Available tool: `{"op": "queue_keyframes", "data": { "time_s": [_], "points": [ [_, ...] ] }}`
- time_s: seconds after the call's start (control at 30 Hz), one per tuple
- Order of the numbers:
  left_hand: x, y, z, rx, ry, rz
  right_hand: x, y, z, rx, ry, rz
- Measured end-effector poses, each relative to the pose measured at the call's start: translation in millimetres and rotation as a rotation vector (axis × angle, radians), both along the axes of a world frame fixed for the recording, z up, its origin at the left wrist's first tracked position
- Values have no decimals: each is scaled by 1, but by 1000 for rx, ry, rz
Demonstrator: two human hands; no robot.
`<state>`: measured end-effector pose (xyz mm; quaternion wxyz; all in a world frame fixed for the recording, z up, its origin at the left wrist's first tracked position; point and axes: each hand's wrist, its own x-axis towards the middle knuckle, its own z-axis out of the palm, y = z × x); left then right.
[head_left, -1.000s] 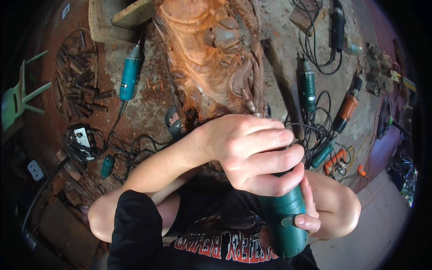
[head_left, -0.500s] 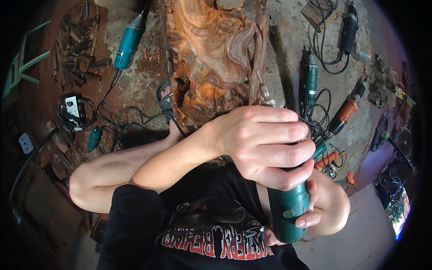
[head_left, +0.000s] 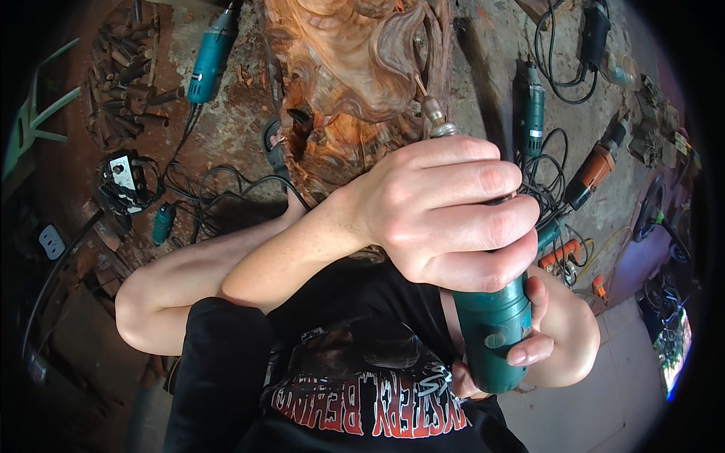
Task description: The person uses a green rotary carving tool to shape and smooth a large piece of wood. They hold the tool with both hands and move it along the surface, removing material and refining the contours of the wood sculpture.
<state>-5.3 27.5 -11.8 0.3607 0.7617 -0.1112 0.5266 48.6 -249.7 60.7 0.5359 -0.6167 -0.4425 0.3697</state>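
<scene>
My left hand (head_left: pixel 457 215) is wrapped over the front of a green die grinder (head_left: pixel 495 340), its fingers curled round the body. Lower down, my right hand (head_left: pixel 535 336) grips the rear of the same tool, fingertips showing at its right side and below. From the metal collet (head_left: pixel 434 113) a thin carving bit (head_left: pixel 421 87) points away from me, over the right part of a carved piece of brown wood (head_left: pixel 340 83) with flowing ridges. Whether the tip touches the wood I cannot tell.
Another teal die grinder (head_left: pixel 211 64) lies at the far left near a pile of dark wood pieces (head_left: pixel 132 75). On the right are a green grinder (head_left: pixel 533 113), an orange power tool (head_left: pixel 593 175) and tangled black cables. A white-faced control box (head_left: pixel 121 177) sits at left.
Both hands have pushed the die grinder a little farther away, and its bit now lies farther along the wood. The whole view has shifted slightly too.
</scene>
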Motion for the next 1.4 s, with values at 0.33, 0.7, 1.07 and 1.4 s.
{"op": "queue_keyframes", "data": {
  "time_s": [0.33,0.7,1.07,1.4],
  "points": [
    [0,2,-1,-7,4,1,4,4,4,-13,27,6],
    [9,-4,-1,-71,-62,81,8,9,4,-28,95,22],
    [4,-13,-6,-49,-39,37,8,9,6,-51,136,44],
    [2,-13,-3,-53,-43,49,17,20,13,-116,240,103]
  ]
}}
